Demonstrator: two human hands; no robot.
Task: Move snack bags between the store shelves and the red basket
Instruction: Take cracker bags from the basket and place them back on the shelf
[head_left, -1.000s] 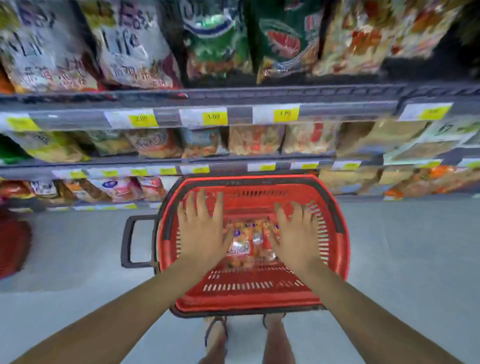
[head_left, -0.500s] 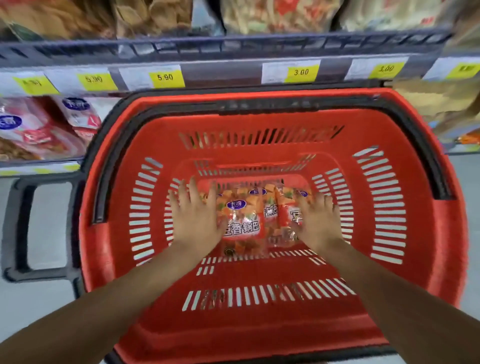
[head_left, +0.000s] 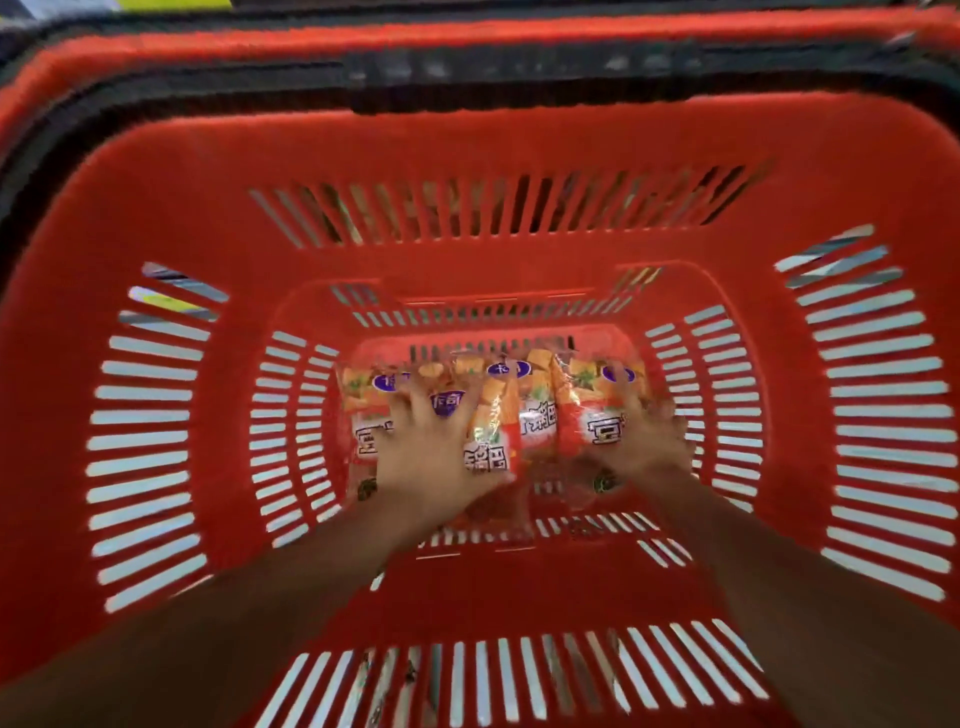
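Several snack bags lie side by side on the floor of the red basket, toward its far wall, with their orange fronts and purple oval marks facing up. At least three can be counted; the blur does not permit a more exact count.

At the left part of this row the left hand rests on top of the bags. Its fingers are spread and rather straight and the thumb points toward the middle bag, so no closed hold is visible. The right hand touches the bag at the right end of the row, but it is smeared by motion. I cannot tell whether its fingers bend round the edge of the bag or only lie on it.

Around the bags rise the slotted walls of the basket, and a black handle lies along its far rim.

In my judgement the step in hand is taking bags out of the basket for the shelves, and it is only at the moment of contact. The next move calls for each hand to close on one bag, best at its edge because the film looks slippery. Then the bags should be lifted straight up between the walls without dragging the neighbouring bags.
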